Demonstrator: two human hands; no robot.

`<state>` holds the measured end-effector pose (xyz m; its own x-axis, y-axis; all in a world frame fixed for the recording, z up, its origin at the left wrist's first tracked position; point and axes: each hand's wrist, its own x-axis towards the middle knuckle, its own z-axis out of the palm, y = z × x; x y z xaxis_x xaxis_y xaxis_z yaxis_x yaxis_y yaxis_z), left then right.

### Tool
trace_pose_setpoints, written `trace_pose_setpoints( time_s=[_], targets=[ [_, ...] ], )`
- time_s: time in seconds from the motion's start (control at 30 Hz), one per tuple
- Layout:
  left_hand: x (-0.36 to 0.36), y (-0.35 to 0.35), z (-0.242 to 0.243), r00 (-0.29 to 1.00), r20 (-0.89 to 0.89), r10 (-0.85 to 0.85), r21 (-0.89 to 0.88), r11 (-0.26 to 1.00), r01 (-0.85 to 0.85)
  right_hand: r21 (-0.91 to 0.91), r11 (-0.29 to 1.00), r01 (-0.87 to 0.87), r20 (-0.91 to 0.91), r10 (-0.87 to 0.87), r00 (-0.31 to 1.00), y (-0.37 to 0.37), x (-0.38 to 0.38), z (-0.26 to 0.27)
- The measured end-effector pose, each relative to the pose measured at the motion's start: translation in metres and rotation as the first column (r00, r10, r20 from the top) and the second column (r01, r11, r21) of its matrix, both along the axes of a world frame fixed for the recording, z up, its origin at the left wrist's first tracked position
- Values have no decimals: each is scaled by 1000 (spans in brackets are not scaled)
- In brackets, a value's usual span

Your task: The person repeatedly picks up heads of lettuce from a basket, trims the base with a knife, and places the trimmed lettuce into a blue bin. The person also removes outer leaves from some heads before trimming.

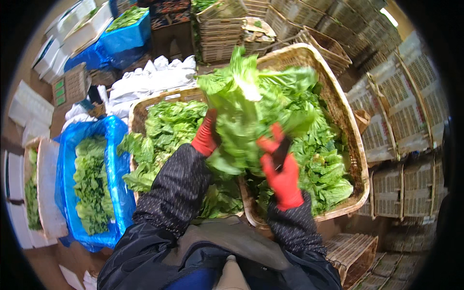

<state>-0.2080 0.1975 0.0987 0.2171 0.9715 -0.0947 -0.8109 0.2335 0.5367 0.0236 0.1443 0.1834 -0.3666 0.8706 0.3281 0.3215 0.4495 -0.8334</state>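
My left hand, in a red glove, grips a head of leafy green lettuce from its left side, above two large plastic baskets. My right hand, also red-gloved, is to the right of this head, with a dark tool, perhaps a knife handle, held against the palm. The lettuce and this hand are blurred. Beneath them, the right basket holds many lettuce heads. More lettuce fills the left basket, partly hidden by my left sleeve.
A blue-lined container with packed lettuce stands at the left. White sacks lie beyond the left basket. Another person stands at the top. Stacked plastic crates are behind, with more crates along the right. An upturned-looking crate lies lower right.
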Motion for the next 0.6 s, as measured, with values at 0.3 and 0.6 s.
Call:
trace_pose_setpoints(
  time_s=[0.3, 0.6],
  targets=[
    [-110, -169, -43, 671, -715, -195, 26, 952, 304, -699, 679, 226, 207, -110, 972, -52, -25, -42],
    [-83, -235, -16, 909, -364, -206, 14, 974, 226, 436, 525, -731, 830, 80, 552, -46, -81, -8]
  ],
)
